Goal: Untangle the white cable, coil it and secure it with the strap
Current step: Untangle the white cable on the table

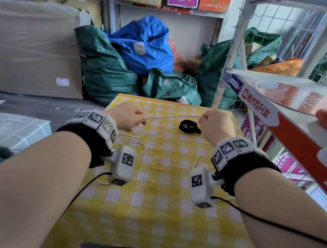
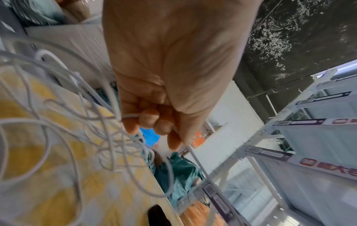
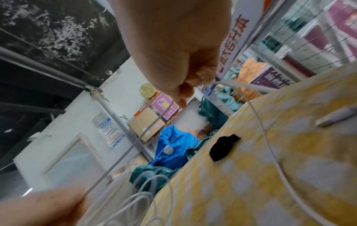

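Both grips pinch the thin white cable (image 1: 175, 116), a straight run pulled taut between them above the yellow-and-white checked cloth surface (image 1: 156, 216). L hand (image 1: 127, 116), left of the black looped strap (image 1: 189, 126): fingers curled round the cable, thumb and fingertips clamping it; wrist view shows the hand (image 2: 166, 85) w/ tangled loops of the cable (image 2: 63, 122) hanging off its near side and spilling onto the cloth. More slack loops lie on the surface just left of and nearer than the strap. The strap sits flat on the cloth, between the two hands and slightly beyond the taut run, not touched. R hand (image 1: 216, 125), right of the strap: thumb and fingers pinched on the cable; in its wrist view the hand (image 3: 179, 61) holds it and one strand trails down across the cloth, passing right of the strap (image 3: 222, 147). White plug end (image 3: 336, 117) lies on the cloth further right of the strap.
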Demonstrator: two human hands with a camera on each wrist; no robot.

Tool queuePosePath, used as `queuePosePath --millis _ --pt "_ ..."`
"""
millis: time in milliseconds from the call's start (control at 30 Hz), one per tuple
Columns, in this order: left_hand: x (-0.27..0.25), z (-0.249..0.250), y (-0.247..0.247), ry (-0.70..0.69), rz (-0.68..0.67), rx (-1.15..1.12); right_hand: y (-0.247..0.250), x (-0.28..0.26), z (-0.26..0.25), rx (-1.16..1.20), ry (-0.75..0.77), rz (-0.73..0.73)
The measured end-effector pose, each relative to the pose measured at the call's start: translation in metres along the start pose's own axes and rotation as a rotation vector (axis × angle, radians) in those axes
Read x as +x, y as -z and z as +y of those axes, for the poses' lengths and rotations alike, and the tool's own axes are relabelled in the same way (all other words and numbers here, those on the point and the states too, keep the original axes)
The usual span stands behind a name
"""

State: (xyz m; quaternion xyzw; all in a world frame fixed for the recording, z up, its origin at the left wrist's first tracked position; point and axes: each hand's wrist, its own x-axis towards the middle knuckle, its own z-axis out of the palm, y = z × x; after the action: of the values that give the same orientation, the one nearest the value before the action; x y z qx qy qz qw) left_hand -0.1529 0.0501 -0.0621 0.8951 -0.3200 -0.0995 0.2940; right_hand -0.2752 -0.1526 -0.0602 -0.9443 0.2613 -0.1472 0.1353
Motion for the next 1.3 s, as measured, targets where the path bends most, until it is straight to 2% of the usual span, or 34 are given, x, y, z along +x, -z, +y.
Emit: queuePosePath --millis 100,200,267,333,433,500,567,733,967,1100,1167,1300 --pt "-0.003 -0.009 0.007 0.056 0.032 0.092 0.005 0.0 0.015 -0.019 -0.214 0.036" --pt "-0.005 0.0 0.009 0.042 0.04 0.158 0.007 -0.003 0.015 -0.047 -0.255 0.029" --pt "-0.006 0.009 0.007 0.006 0.02 0.166 0.005 -0.004 0.006 0.023 -0.168 0.001" --pt "-0.006 0.02 0.002 -0.04 -0.008 0.16 0.0 -0.006 -0.007 0.166 0.007 -0.033" --pt "-0.005 0.032 -0.004 -0.096 -0.051 0.136 -0.007 -0.011 -0.032 0.19 0.271 -0.111" --pt "-0.004 0.037 -0.007 -0.12 -0.061 0.108 -0.012 -0.013 -0.045 0.204 0.354 -0.112" --pt "-0.005 0.039 -0.007 -0.121 -0.058 0.079 -0.013 -0.014 -0.05 0.186 0.372 -0.047" --pt "-0.005 0.026 -0.002 -0.05 -0.049 0.086 -0.008 -0.008 -0.041 0.075 0.264 0.005" --pt "-0.006 0.008 0.004 0.028 0.019 0.184 -0.012 0.005 -0.002 0.007 -0.157 0.086" --pt "-0.002 0.017 0.001 0.001 0.014 0.216 -0.012 0.005 -0.001 -0.054 -0.203 0.057" --pt "-0.001 0.02 0.002 -0.031 0.012 0.193 -0.008 0.005 -0.006 -0.011 -0.125 0.014" --pt "0.001 0.03 0.001 -0.103 -0.008 0.146 -0.006 -0.007 -0.034 0.117 0.271 -0.071"
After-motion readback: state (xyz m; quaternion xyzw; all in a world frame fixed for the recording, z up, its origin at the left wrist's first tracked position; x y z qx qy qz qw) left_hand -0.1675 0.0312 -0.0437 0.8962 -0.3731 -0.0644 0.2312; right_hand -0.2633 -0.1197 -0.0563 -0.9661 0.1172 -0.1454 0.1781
